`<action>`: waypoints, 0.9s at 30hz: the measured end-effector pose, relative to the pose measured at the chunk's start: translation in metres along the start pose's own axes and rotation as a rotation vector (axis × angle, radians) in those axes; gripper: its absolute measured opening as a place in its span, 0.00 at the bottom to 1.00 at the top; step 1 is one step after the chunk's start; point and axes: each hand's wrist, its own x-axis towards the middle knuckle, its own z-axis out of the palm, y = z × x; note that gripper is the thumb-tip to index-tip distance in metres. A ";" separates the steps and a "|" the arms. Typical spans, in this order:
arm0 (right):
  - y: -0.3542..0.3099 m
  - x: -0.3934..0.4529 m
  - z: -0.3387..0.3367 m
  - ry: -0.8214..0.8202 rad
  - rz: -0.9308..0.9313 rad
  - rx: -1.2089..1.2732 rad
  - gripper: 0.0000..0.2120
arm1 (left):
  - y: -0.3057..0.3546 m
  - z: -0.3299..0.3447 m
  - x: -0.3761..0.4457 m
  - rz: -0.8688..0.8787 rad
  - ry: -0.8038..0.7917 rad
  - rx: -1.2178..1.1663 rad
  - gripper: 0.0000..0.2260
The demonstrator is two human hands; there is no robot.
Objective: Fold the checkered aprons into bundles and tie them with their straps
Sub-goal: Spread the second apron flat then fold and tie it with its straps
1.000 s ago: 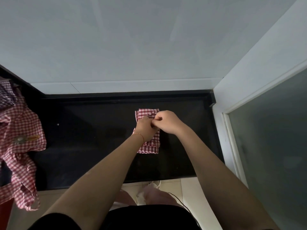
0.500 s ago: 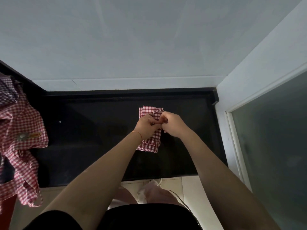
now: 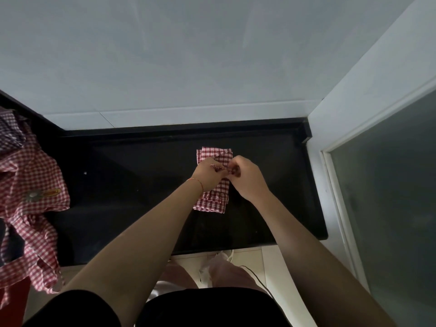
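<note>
The folded apron bundle (image 3: 213,182) is seen lying on the black table (image 3: 132,185), long axis running away from the body, with the strap (image 3: 218,167) crossing its upper half directly under both grips. The left hand (image 3: 208,177) and right hand (image 3: 247,177) are equally near; each grip is closed, pinching a strap end, fingertips almost touching above the bundle. Against 1.0 s ago, the hands are judged slightly parted, with the knot apparently being drawn tight; the unfolded aprons (image 3: 28,190) at the left are unchanged.
</note>
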 end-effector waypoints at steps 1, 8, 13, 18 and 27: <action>-0.002 -0.002 0.002 0.002 -0.016 -0.001 0.05 | 0.000 0.000 0.002 -0.015 -0.016 0.010 0.09; 0.000 -0.006 0.011 0.043 -0.059 -0.163 0.04 | 0.002 -0.003 0.004 -0.121 0.004 0.022 0.15; 0.000 -0.007 0.019 0.119 -0.035 -0.114 0.04 | -0.002 0.002 -0.001 -0.166 0.176 -0.167 0.16; 0.003 -0.008 0.025 0.140 -0.056 -0.151 0.05 | -0.004 0.001 -0.010 -0.064 0.125 -0.125 0.05; 0.003 -0.013 0.023 0.076 -0.266 -0.410 0.06 | -0.005 0.011 -0.009 0.017 0.179 0.024 0.05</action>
